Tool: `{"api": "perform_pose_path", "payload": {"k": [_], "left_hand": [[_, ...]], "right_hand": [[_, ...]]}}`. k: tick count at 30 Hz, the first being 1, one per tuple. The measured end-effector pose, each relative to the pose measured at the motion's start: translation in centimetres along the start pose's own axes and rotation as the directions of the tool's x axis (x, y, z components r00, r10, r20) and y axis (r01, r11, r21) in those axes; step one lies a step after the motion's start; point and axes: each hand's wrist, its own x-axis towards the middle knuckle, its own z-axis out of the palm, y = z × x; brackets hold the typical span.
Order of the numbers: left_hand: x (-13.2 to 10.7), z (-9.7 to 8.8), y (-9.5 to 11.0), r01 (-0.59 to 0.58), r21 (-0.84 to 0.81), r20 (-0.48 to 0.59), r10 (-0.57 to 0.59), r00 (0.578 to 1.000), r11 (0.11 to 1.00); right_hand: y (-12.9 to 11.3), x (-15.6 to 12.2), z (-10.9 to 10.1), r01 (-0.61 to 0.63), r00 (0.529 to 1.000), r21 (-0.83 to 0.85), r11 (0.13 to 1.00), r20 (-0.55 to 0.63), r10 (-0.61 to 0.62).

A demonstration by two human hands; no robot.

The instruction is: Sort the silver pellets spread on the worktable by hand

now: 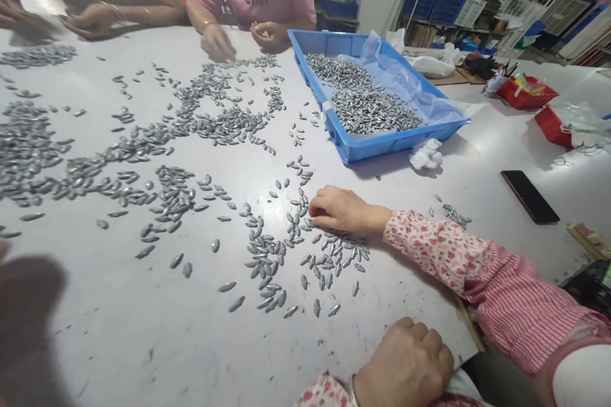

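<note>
Many small grey spindle-shaped pieces, looking like fishing sinkers, lie scattered over the white table. My right hand, in a floral sleeve, reaches in from the right among them. Its fingers are curled together, their tips down at the loose pieces; whether one is between them is hidden. A fan of sinkers lies just below that hand. At the bottom, my left hand rests as a fist near the table edge, knuckles up, a bracelet at its wrist. Whatever its fingers may hold is out of sight.
A blue tray with heaped sinkers and thin plastic sheeting stands beyond my right hand. Crumpled white paper, a phone and red bins lie rightward. Two people work across the table, their hands near the sinkers.
</note>
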Motion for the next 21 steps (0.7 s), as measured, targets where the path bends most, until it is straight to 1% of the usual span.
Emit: {"api": "perform_pose_path", "payload": {"k": [2,5,7,9,11,14,16,17,19,21], "left_hand": [[0.0,0.2,0.0,0.000,0.009,-0.011,0.000,1.000,1.000],[0.0,0.7,0.0,-0.002,0.038,-0.052,0.004,0.999,0.999],[0.0,1.0,-0.1,-0.010,0.052,-0.073,0.014,0.997,0.999],[0.0,1.4,-0.2,-0.012,0.059,-0.074,0.016,0.997,0.998],[-0.1,1.7,-0.2,-0.003,0.064,-0.037,0.006,0.999,0.998],[-0.3,2.2,-0.3,-0.009,0.056,0.097,0.003,0.995,0.998],[-0.5,2.6,-0.2,-0.005,0.058,0.174,-0.005,0.985,0.998],[-0.5,2.8,-0.1,0.002,0.063,0.195,-0.014,0.981,0.998],[-0.6,2.9,0.1,0.023,0.086,0.213,-0.041,0.976,0.996],[-0.5,2.8,0.2,0.030,0.099,0.221,-0.051,0.974,0.995]], "right_hand": [[0.0,0.1,0.1,0.026,0.999,-0.003,1.000,0.048,-0.026],[0.4,0.0,-0.5,0.044,0.991,0.029,0.999,0.128,-0.047],[0.8,-0.1,-0.8,0.018,0.991,0.028,0.999,0.134,-0.022],[1.0,-0.1,-0.7,-0.017,0.995,0.024,1.000,0.098,0.014],[1.0,0.0,-0.3,-0.014,0.999,0.051,0.999,0.035,0.012],[0.6,0.2,0.5,0.096,0.995,0.107,0.990,-0.023,-0.094],[0.3,0.3,0.7,0.156,0.988,0.094,0.983,-0.006,-0.156],[0.2,0.4,0.7,0.162,0.987,0.076,0.984,0.008,-0.163],[0.1,0.5,0.6,0.151,0.987,0.054,0.987,0.043,-0.154],[0.2,0.6,0.4,0.129,0.989,0.066,0.989,0.062,-0.133]]}}
